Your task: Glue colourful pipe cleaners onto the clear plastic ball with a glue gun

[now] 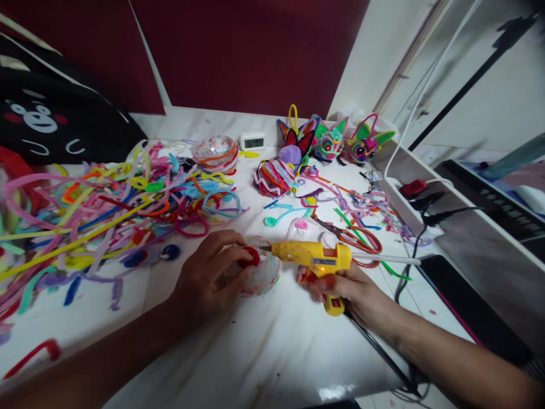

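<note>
My right hand point(340, 284) is wrapped round the grip of a yellow hot glue gun point(313, 255), with its small orange light lit and a glue stick out of its back. The nozzle points left, close to a red coiled pipe cleaner disc point(250, 257) between the fingers of my left hand point(213, 270). I cannot tell whether the nozzle touches the disc. Just behind the disc sits a clear plastic dome point(266, 275), partly hidden by my left hand. Orange-handled scissors point(349, 236) lie beyond the glue gun.
Many loose pipe cleaners point(106, 216) are heaped on the left. At the back stand a clear half ball point(215, 153), a small clock point(252, 141), a striped ball point(275, 177) and several colourful animal-faced ornaments point(330, 145). A phone point(468, 307) and cables lie on the right.
</note>
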`<state>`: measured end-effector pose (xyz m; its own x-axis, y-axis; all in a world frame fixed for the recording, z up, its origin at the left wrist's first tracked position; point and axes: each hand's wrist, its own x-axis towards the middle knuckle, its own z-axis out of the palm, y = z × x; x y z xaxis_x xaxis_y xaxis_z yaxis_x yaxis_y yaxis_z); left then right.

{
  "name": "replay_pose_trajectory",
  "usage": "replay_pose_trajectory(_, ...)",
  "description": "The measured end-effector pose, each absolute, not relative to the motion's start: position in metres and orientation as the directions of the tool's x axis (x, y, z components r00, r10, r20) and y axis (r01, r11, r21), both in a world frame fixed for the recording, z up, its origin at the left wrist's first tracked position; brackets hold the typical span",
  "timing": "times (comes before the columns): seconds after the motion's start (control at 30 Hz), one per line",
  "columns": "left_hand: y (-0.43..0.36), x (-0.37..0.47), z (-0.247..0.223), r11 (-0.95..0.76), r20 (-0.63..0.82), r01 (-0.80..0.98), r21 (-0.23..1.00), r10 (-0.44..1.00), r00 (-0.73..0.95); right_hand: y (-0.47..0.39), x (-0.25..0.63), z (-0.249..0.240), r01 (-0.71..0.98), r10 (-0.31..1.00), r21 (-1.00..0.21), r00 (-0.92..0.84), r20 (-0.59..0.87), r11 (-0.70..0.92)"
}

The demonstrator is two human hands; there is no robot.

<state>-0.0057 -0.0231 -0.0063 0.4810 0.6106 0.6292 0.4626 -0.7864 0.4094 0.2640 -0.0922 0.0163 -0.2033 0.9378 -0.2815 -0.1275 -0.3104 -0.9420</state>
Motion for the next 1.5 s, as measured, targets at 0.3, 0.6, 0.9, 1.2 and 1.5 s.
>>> replay_pose_trajectory(0.3,-0.027,-0.017,-0.014,-0.834,0.610,0.431,0.344,0.548,0.573,-0.092,0.262,0.009,-0.179,0.899,-0.897,-0.261,-0.352,-0.403)
replay_pose_trajectory(0.6,-0.035,-0.028,-0.019,-0.864,0.556,0.435,0.255,0.499,0.665,-0.094,0.264,0.011,-0.197,0.869,-0.868,-0.308,-0.386,-0.455)
replay_pose_trajectory(0.9,-0.041,-0.022,-0.012,-0.861,0.580,0.466,0.203,0.489,0.651,-0.101,0.269,0.007,-0.177,0.864,-0.869,-0.310,-0.397,-0.462)
replay_pose_trajectory(1.2,-0.046,-0.017,-0.010,-0.822,0.562,0.507,0.260,0.555,0.613,-0.102,0.271,0.005,-0.177,0.880,-0.885,-0.302,-0.368,-0.431)
replay_pose_trajectory(1.5,-0.043,-0.022,-0.008,-0.850,0.580,0.502,0.160,0.493,0.649,-0.098,0.266,0.005,-0.203,0.886,-0.877,-0.273,-0.376,-0.435)
